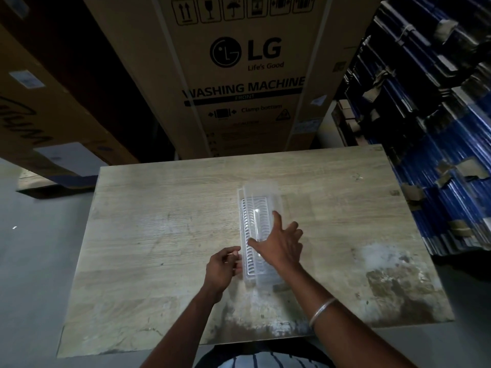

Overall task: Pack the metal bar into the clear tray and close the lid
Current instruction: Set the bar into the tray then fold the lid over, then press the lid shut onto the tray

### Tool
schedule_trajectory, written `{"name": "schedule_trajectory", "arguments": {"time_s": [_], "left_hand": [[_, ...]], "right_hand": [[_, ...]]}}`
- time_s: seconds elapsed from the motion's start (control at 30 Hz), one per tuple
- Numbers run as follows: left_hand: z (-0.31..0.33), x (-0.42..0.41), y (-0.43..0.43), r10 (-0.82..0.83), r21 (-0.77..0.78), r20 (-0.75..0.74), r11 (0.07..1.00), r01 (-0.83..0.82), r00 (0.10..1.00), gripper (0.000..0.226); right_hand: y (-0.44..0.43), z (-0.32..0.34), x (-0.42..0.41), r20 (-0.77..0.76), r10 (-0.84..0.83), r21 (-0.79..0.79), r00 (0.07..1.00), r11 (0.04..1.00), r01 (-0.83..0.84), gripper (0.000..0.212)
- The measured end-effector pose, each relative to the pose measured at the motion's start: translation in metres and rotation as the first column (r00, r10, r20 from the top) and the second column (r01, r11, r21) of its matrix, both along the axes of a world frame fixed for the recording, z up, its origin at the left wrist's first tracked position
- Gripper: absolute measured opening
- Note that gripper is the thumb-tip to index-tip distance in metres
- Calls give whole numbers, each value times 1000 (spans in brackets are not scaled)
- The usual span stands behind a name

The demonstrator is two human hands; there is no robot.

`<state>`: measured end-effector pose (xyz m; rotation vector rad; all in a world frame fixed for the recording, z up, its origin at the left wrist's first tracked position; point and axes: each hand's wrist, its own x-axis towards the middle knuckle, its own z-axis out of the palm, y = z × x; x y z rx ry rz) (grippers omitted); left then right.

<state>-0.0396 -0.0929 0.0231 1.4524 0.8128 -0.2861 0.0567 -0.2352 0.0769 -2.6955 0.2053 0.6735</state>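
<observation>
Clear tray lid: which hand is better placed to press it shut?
Right. The right hand already lies spread on the lid over the clear tray. The left hand only pinches the tray's near left edge, steadying it.

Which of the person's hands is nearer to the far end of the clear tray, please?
Right. The right hand lies on the clear tray around its middle; the left hand grips the tray's left edge at the near end.

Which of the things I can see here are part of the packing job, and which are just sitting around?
Part of the job:
clear tray, with its lid over it
left hand at the tray's near left edge
right hand on the lid
No metal bar shows plainly.

Just around:
wooden table
washing machine box
blue stacks
bangle
</observation>
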Motion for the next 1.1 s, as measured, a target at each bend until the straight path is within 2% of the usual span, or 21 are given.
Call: {"name": "schedule_trajectory", "arguments": {"time_s": [0.17, 0.27, 0.43, 0.53, 0.73, 0.83, 0.97, 1.1], "left_hand": [[4, 0, 9, -46, -103, -60, 994, 39, 997, 33], [5, -4, 11, -118, -108, -34, 988, 114, 992, 35], [5, -7, 11, -158, -98, -4, 983, 157, 987, 57], [3, -8, 9, -172, -67, 7, 983, 172, 985, 61], [3, -8, 9, -177, -29, -9, 984, 177, 984, 53], [1, -8, 8, -168, -13, -42, 986, 168, 985, 48], [0, -9, 7, -172, -29, -109, 985, 170, 979, 25], [0, -10, 5, -178, -48, -141, 984, 172, 974, 14]], "right_hand": [[14, -11, -2, 4, 4, -32, 1000, 999, -4, 107], [19, -14, -3, 18, 1, -49, 1000, 999, 0, 107], [32, -17, -7, 24, -5, -66, 1000, 998, 6, 108], [34, -20, -8, 27, 8, -86, 1000, 996, -6, 108], [30, -29, -9, 38, 48, -98, 998, 994, -44, 108], [26, -31, -10, 59, 84, -108, 995, 991, -77, 98], [2, -33, -1, 99, 149, -22, 984, 989, -147, 61], [-25, -35, 15, 101, 74, 147, 992, 985, -89, 59]]}}
